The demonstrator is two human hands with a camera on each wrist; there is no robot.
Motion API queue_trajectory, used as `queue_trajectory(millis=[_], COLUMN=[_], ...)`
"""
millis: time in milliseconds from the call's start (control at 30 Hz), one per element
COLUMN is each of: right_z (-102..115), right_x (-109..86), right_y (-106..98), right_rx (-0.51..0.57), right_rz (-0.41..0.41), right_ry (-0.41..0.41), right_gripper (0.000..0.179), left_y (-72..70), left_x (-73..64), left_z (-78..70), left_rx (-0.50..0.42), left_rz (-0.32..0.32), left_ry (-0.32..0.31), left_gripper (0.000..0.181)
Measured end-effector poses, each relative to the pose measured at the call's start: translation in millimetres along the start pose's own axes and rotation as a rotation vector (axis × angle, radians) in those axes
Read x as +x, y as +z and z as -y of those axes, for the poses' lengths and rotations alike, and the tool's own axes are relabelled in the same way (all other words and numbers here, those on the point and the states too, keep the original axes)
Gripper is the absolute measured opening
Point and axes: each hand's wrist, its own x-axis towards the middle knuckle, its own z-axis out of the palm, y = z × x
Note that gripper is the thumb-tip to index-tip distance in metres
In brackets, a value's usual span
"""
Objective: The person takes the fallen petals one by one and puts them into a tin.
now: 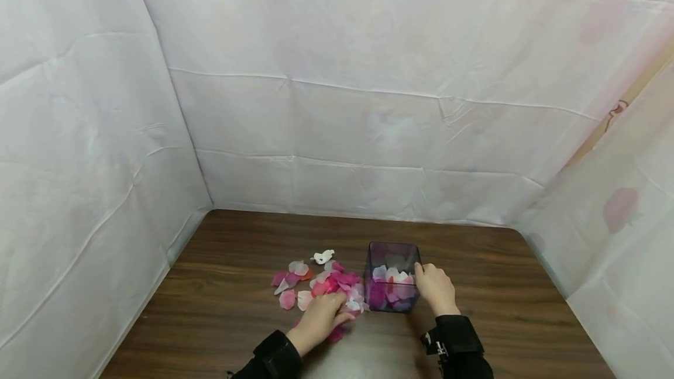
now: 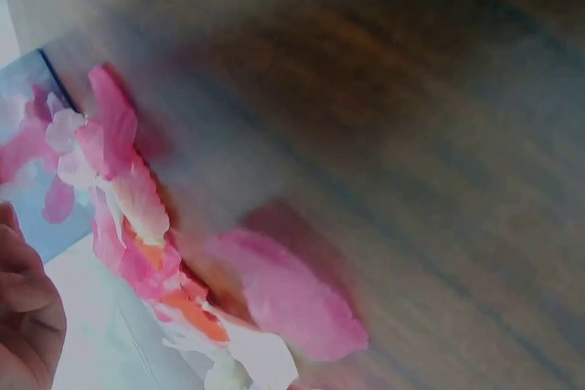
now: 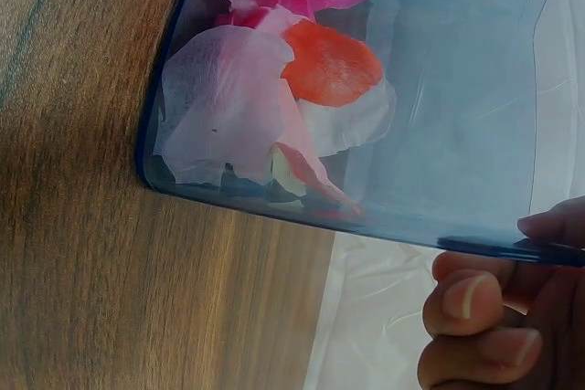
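Observation:
Fabric-like flower petals (image 1: 342, 279) in pink, magenta, white and orange lie in a loose heap. My left hand (image 1: 318, 317) is at the near side of this heap, thumb and fingers apart and fingers bent; in the left wrist view only part of the hand (image 2: 26, 308) shows, with no petal visible in it. Just right of the heap stands a see-through dark plastic box (image 1: 394, 250) with more petals (image 3: 228, 89) inside. My right hand (image 1: 437, 288) pinches the box's right rim, thumb on one side of the wall and fingers on the other.
Beyond the heap lies a white petal-like piece (image 1: 323, 257). A single pink petal (image 2: 292, 294) lies apart on the brown wood-grain table (image 1: 237, 250). White cloth walls (image 1: 342, 133) enclose the table at the back and both sides.

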Motion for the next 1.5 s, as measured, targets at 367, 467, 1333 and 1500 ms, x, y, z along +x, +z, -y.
queue_trajectory(millis=[367,467,1333,1500], right_z=[0.1,0.2,1.3,1.5], right_x=[-0.2,-1.0,0.1,-0.4], right_y=[-1.3,-1.1,1.4,1.8], right_rx=[-0.006,-0.007,-0.006,-0.004], right_rz=[-0.011,-0.003,-0.015,-0.011], right_ry=[-0.007,-0.005,-0.010,-0.007], right_gripper=[0.046,0.046,0.045,0.046], left_y=[-11.4,-14.9,-34.5,-44.2], left_x=[9.8,9.6,44.5,77.1], left_z=[2.5,2.8,0.5,-12.7], left_rx=[0.002,-0.013,-0.005,-0.110], left_rz=[-0.005,0.012,-0.189,-0.214], left_ry=[-0.100,-0.119,-0.167,-0.151], left_gripper=[0.006,0.012,0.009,0.010])
